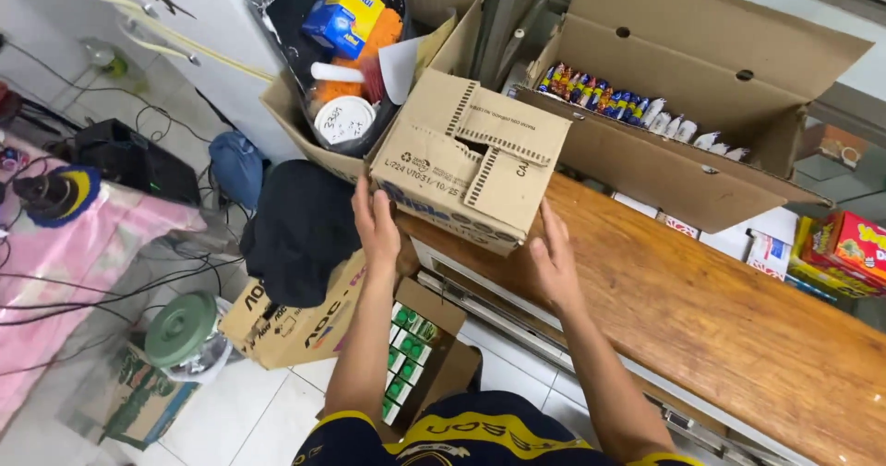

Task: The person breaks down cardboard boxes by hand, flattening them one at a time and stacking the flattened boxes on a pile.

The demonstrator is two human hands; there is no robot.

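Cardboard box (pixel 471 157) between left hand (pixel 377 221); right hand (pixel 552 263).

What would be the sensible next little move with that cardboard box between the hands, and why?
Probably slide the cardboard box further onto the wooden counter: left hand and right hand flank it, and its near corner seems to overhang the edge.

Closed cardboard box (pixel 471 157), plain brown corrugated board with blue print along its lower side and small dark markings on top. The upper flaps are folded shut and interlocked, exposing strips of fluted edge in a stepped pattern. It sits tilted at the near corner of a wooden counter (pixel 720 318), one corner overhanging the edge, gripped on two opposite sides.
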